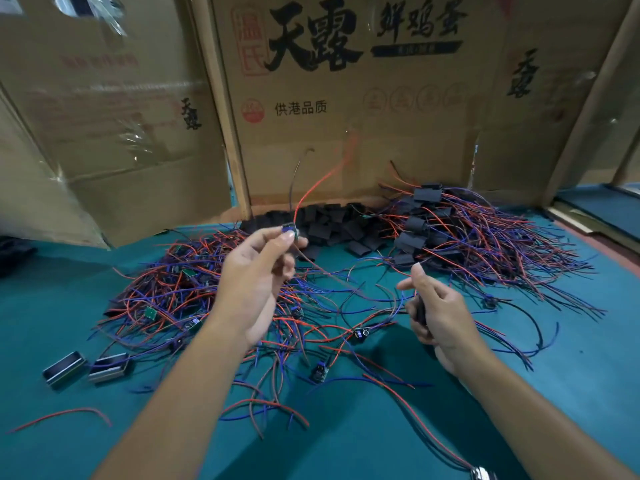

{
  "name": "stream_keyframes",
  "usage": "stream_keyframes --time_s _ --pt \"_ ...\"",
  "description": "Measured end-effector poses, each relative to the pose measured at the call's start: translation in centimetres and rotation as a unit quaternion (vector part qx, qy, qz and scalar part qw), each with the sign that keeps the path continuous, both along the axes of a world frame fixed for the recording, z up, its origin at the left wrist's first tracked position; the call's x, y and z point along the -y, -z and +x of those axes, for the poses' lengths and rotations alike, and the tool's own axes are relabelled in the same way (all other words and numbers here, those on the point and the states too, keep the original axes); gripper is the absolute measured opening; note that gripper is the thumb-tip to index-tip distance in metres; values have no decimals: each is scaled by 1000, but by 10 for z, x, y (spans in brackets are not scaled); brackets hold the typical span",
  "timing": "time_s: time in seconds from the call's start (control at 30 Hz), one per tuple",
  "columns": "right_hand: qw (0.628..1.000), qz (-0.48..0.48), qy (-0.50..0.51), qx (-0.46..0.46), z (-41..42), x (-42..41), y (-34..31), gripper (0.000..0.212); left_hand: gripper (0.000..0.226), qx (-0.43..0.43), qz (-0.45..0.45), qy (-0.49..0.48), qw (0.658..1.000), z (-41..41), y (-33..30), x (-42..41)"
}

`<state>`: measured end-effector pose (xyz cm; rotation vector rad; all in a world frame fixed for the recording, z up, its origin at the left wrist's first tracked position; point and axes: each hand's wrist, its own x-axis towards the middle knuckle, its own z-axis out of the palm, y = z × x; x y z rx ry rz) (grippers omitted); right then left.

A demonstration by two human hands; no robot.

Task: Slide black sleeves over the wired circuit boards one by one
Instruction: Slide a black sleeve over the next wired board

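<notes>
Black sleeve (pixel 420 311) is sitting curled in the right hand (pixel 438 315); the left hand (pixel 258 271) is pinching a wired circuit board (pixel 290 231) between thumb and fingers. Better to gather its red wire (pixel 320 183) first — loose boards (pixel 180 299) are tangling at 9 o'clock, spare sleeves (pixel 332 225) at 12, finished ones (pixel 460 233) at 2 on the teal counter (pixel 52 455).

Matt teal cloth table (pixel 69 306); brown cardboard boxes (pixel 346 133), glossy tape.

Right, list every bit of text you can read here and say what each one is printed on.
"天露", large black brush characters: middle cardboard panel
"鲜鸡蛋": same panel, to the right
"温氏", red seal: same panel, to the left
"供港品质": same panel, lower down
"天露", small vertical: left cardboard panel
"天露", vertical: right cardboard panel
Faded red print and round emblems: too blurred to read.
</notes>
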<state>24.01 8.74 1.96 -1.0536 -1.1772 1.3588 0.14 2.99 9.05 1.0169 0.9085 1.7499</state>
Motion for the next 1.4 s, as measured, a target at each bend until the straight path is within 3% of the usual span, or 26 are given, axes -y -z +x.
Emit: stream_keyframes --time_s 0.17,0.33,0.47,0.73,0.9,1.27,1.4 --pt "999 -28 -25 17 8 -3 -3 47 10 110 -95 15 989 15 25 11" --pt "982 25 -75 169 10 -7 4 4 26 143 -105 15 984 14 30 14" --pt "949 89 -91 288 15 -8 1 22 28 146 -95 2 985 9 25 14" --pt "881 211 -84 416 17 -4 -7 26 29 223 -89 10 971 0 17 15" --pt "854 248 -74 452 7 2 -6 50 26 247 -82 28 965 2 15 16" --pt "847 316 -79 420 0 9 -5 54 29 189 -74 31 979 10 18 17" --pt "837 320 -80 437 2 6 -1 56 19 116 -44 19 992 12 18 19"
